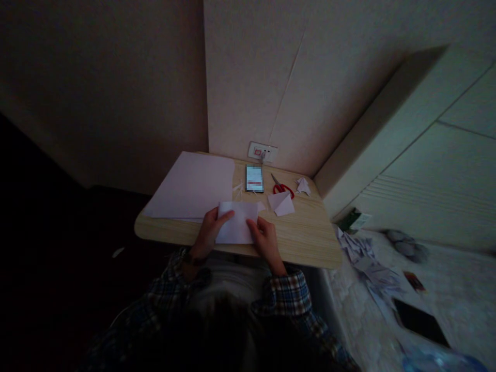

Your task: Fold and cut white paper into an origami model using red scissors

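We find both hands engaged: the left grip (209,231) and the right grip (265,236) pinch opposite sides of a white paper (238,226), thumbs uppermost, at the near edge of the counter (310,235). We record large sheets (189,186) to its left, a lit phone (254,179) beyond, and red-handled scissors (282,189) near a folded piece (282,203) rightward.

This looks like a bedroom: a quilted mattress (461,281) lies past the small table's (310,235) right edge, a wall socket (263,152) just above its back edge.
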`<action>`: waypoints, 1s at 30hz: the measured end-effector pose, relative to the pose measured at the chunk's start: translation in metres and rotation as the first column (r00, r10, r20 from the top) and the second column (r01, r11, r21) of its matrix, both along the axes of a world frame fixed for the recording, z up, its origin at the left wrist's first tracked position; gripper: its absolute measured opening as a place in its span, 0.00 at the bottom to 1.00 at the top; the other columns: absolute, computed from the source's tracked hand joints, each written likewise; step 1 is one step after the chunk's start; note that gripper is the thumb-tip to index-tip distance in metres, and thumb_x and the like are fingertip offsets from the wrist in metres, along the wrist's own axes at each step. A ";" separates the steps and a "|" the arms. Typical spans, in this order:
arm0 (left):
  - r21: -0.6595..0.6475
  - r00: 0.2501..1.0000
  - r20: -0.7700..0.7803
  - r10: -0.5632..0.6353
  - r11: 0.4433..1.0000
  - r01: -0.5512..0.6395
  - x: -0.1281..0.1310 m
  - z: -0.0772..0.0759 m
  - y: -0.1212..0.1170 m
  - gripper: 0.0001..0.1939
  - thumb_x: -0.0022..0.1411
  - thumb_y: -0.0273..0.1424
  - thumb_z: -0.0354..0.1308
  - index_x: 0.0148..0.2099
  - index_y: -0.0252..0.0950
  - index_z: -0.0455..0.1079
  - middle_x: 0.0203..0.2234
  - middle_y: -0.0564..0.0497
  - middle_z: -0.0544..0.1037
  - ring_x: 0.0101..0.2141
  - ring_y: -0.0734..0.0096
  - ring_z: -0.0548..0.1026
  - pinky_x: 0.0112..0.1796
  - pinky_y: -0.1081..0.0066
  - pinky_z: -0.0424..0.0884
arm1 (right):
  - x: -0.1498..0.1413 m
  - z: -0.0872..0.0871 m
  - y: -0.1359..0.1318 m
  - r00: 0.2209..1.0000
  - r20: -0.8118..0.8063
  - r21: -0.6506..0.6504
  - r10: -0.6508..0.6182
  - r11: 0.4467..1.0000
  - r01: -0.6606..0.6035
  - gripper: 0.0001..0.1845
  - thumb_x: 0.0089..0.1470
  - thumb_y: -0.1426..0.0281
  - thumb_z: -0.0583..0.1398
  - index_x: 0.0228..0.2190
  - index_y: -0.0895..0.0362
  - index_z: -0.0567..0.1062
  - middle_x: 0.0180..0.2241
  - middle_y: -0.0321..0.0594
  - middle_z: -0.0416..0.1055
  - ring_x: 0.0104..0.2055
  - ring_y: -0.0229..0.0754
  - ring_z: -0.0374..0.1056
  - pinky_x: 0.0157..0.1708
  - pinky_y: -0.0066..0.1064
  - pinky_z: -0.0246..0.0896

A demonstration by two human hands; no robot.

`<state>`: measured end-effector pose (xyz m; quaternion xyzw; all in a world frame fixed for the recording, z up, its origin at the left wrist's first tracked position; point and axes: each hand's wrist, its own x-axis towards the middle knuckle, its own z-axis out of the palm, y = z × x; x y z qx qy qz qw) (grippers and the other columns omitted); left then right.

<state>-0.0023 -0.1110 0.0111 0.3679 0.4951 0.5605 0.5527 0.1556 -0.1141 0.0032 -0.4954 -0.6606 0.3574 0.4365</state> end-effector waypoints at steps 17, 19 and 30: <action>0.122 0.985 0.124 0.123 0.983 -0.138 0.001 -0.001 0.002 0.19 0.43 0.44 0.67 0.27 0.33 0.70 0.19 0.56 0.71 0.22 0.74 0.66 0.24 0.75 0.63 | 0.000 0.000 0.000 0.999 0.047 0.033 0.025 0.999 -0.027 0.20 0.57 0.58 0.54 0.28 0.59 0.76 0.25 0.38 0.74 0.26 0.38 0.65 0.25 0.27 0.56; 0.154 0.980 0.129 0.154 0.973 -0.173 0.001 -0.002 0.002 0.20 0.45 0.46 0.66 0.24 0.33 0.68 0.17 0.57 0.68 0.21 0.76 0.63 0.23 0.75 0.61 | 0.000 0.001 0.000 0.999 0.044 0.033 0.028 0.999 -0.030 0.20 0.57 0.58 0.54 0.28 0.59 0.76 0.25 0.39 0.74 0.26 0.39 0.65 0.26 0.27 0.56; 0.152 0.973 0.171 0.154 0.972 -0.180 -0.001 -0.008 0.006 0.17 0.46 0.41 0.66 0.24 0.35 0.64 0.17 0.59 0.66 0.20 0.78 0.61 0.21 0.76 0.58 | 0.000 0.000 0.000 0.998 0.056 0.043 0.025 0.999 -0.027 0.19 0.58 0.58 0.53 0.28 0.58 0.75 0.24 0.37 0.73 0.26 0.38 0.64 0.25 0.26 0.54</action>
